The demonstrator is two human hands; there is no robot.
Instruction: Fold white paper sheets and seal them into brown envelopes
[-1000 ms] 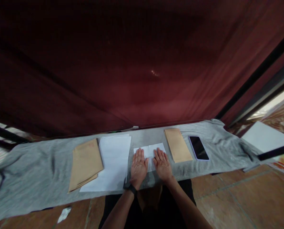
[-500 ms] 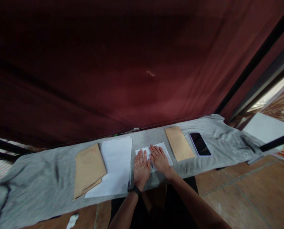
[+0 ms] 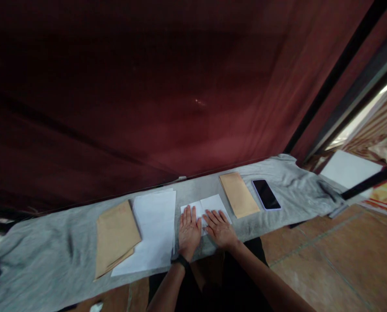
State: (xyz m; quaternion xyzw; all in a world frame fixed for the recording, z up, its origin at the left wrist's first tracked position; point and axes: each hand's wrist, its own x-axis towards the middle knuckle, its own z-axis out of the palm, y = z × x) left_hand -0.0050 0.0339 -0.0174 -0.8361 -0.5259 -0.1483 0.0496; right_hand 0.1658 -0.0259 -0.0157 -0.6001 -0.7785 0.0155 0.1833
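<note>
A small white sheet of paper (image 3: 214,202) with a crease down its middle lies on the grey cloth in front of me. My left hand (image 3: 189,232) rests flat on its left half, fingers stretched out and pointing away from me. On the right half, my right hand (image 3: 220,229) is spread flat, its fingers angled towards the crease. Beneath both palms, the near part of the sheet is hidden. Left of my hands is a stack of larger white paper (image 3: 156,229), partly covered by several brown envelopes (image 3: 117,234). Another brown envelope (image 3: 239,195) lies right of the creased sheet.
A phone (image 3: 266,194) with a dark screen lies beyond the right-hand envelope. The grey cloth (image 3: 50,247) covers a long narrow bench against a dark red curtain (image 3: 180,86). Black poles stand at the right. Below the bench is a tiled floor (image 3: 343,260).
My right hand has slid towards me along the paper, uncovering more of its crease and far part. My left hand stays about where it was. The view has turned slightly right.
</note>
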